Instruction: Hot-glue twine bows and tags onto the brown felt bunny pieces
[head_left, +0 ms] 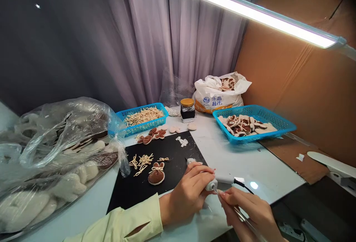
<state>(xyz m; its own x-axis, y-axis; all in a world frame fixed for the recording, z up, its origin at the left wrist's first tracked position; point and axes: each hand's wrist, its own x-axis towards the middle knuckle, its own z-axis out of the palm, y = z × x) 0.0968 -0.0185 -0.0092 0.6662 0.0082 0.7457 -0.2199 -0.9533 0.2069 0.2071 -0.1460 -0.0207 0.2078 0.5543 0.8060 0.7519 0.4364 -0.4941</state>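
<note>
My left hand (187, 190) is wrapped around a white glue gun (211, 185), whose narrow nozzle points away to the upper left. Behind it, my right hand (246, 208) pinches a slim, clear glue stick (244, 219) with its near end at the gun's rear opening. The gun's handle (224, 179) lies toward the right and a black cord runs from it. Left of my hands, a brown bunny-shaped plush piece (156, 176) with a cream bow rests on a black mat (172, 160). Several loose cream string bows (144, 160) lie beside it.
Blue baskets hold cream strings (144, 116) and brown-and-white plush pieces (241, 123). A jar with an orange lid (187, 103) and a white shopping bag (219, 93) stand behind. A clear plastic bag (69, 153) of plush pieces fills the left. A lamp (239, 5) hangs overhead.
</note>
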